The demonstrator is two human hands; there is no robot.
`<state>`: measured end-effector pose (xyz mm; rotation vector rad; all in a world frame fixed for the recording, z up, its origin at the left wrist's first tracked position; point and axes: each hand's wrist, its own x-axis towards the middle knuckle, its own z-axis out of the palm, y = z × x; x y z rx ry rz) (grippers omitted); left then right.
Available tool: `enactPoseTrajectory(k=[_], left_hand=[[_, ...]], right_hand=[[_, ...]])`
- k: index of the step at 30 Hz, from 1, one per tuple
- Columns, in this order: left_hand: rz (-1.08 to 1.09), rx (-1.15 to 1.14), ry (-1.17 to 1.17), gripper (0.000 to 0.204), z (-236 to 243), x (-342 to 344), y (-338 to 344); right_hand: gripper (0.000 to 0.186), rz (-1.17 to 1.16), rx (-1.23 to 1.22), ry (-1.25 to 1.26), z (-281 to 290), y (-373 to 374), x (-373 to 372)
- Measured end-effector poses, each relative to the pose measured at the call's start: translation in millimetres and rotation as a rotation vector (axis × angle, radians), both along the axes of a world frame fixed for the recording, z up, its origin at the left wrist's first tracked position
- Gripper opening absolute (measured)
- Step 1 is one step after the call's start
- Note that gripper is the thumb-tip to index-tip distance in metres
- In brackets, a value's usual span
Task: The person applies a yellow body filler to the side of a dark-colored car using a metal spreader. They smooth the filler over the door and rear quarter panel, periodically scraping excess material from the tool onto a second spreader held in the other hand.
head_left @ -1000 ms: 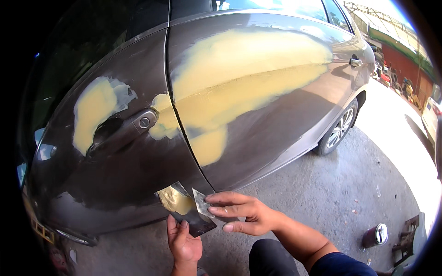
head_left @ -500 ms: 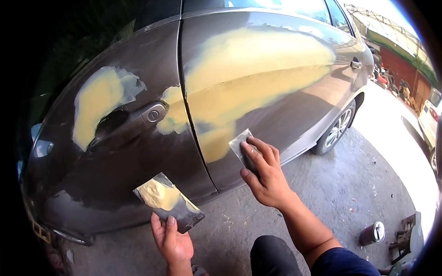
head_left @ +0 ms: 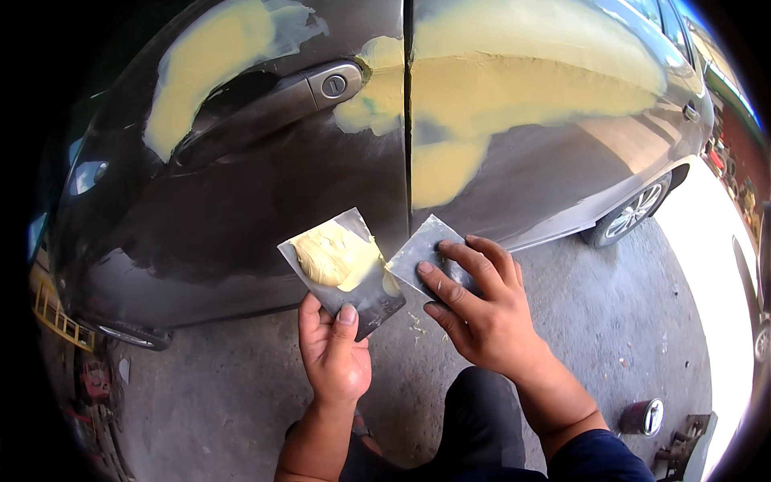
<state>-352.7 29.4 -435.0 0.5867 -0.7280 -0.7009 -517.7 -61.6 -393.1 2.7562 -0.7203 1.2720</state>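
Observation:
My left hand grips a dark metal plate carrying a lump of pale yellow filler, with my thumb on top near its lower end. My right hand holds a thin grey square spreader under its fingers, its left corner at or close against the plate's right edge. Beyond both hands is a dark brown car's side, with yellow filler patches around the front door handle and across the rear door.
A tin stands on the grey concrete at lower right, beside a dark stool-like object. A yellow metal frame and red equipment lie at left. The rear wheel is at right; my bent legs are below.
My right hand moved off to the right with the spreader, then back beside the plate. My left hand and plate are now higher. The view has tilted, putting the car higher in the picture.

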Motion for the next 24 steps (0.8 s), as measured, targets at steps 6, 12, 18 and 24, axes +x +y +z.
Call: enactPoseTrajectory(k=[6,12,18,24], left_hand=[[0.068,-0.031,-0.169,0.042,-13.7,4.0,-5.5],[0.278,-0.134,-0.332,0.047,-3.5,19.9,2.8],[0.248,-0.034,-0.25,0.048,-2.7,23.0,2.9],[0.241,-0.039,-0.17,0.046,0.2,19.3,2.3]], right_hand=[[0.041,0.04,0.044,0.176,-13.3,5.3,-3.0],[0.038,-0.104,0.062,-0.143,-3.3,-31.9,-21.1],[0.048,-0.397,-0.184,-0.397,46.6,-81.6,-0.9],[0.049,-0.454,-0.278,-0.417,63.7,-103.6,26.5]])
